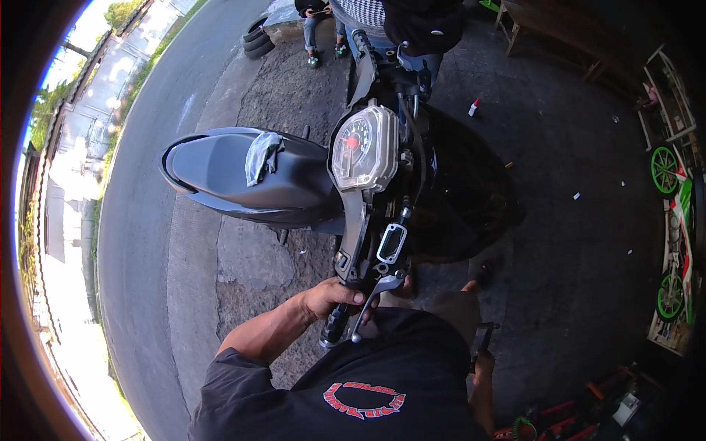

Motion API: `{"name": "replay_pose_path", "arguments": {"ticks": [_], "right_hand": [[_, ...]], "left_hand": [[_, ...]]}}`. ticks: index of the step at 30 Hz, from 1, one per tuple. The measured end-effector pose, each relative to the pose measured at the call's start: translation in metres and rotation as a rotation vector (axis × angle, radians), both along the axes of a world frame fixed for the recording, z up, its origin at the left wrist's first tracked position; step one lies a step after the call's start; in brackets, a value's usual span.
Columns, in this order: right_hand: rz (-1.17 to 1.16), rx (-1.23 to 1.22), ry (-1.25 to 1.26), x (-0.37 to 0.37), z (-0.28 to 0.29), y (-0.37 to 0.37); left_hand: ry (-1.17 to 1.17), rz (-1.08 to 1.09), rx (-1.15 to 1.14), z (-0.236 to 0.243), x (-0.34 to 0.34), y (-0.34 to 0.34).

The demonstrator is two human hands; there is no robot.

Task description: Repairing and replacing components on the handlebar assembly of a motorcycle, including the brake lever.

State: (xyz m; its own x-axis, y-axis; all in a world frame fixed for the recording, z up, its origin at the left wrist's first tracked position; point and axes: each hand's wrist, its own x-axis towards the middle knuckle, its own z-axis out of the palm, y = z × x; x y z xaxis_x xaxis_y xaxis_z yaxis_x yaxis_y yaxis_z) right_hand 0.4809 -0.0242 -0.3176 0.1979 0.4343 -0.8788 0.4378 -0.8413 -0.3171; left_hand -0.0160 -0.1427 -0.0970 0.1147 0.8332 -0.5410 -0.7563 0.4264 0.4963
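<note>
My left hand (334, 298) is closed around the handlebar (337, 317) of a dark scooter, beside the silver brake lever (375, 298). Just above sit the master cylinder (392, 242), its top showing a dark oblong window, and the clear-covered speedometer (364, 147). Low at the right, my right hand (482, 364) hangs by my side, wrapped round a dark, long tool (486, 339) whose type I cannot make out. A grey cloth (261, 158) lies on the black seat (198, 165).
At the top, one person (423, 22) stands by the far handlebar; another (312, 29) sits near stacked tyres (257, 44). A red-capped bottle (474, 107) stands on the dark floor. A wooden bench (544, 26), a green-wheeled bike (673, 228) and tools (588, 404) line the right; a road runs left.
</note>
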Motion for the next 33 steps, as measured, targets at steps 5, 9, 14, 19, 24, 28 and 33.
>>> {"name": "replay_pose_path", "arguments": {"ticks": [5, 9, 14, 19, 24, 28, 33], "right_hand": [[0.034, 0.026, -0.037, 0.003, -0.001, -0.001], [0.044, 0.03, -0.006, 0.0, 0.003, -0.002], [0.093, 0.083, -0.077, -0.011, 0.011, 0.002], [0.115, 0.056, -0.06, -0.02, 0.017, 0.012], [0.116, 0.051, -0.049, -0.023, 0.018, 0.014], [0.067, 0.04, -0.036, -0.021, 0.018, 0.013], [0.011, 0.013, -0.046, -0.012, 0.014, 0.008]], "left_hand": [[0.04, -0.047, 0.007, -0.002, -0.005, -0.001], [-0.097, -0.067, 0.1, -0.009, -0.006, -0.003], [-0.195, -0.039, 0.113, -0.016, -0.002, 0.0], [-0.272, -0.027, 0.244, -0.013, 0.0, 0.005], [-0.143, 0.031, 0.099, -0.007, -0.001, 0.001], [-0.127, 0.001, 0.108, -0.005, -0.003, 0.003], [-0.15, -0.015, 0.157, 0.001, 0.0, 0.007]]}}
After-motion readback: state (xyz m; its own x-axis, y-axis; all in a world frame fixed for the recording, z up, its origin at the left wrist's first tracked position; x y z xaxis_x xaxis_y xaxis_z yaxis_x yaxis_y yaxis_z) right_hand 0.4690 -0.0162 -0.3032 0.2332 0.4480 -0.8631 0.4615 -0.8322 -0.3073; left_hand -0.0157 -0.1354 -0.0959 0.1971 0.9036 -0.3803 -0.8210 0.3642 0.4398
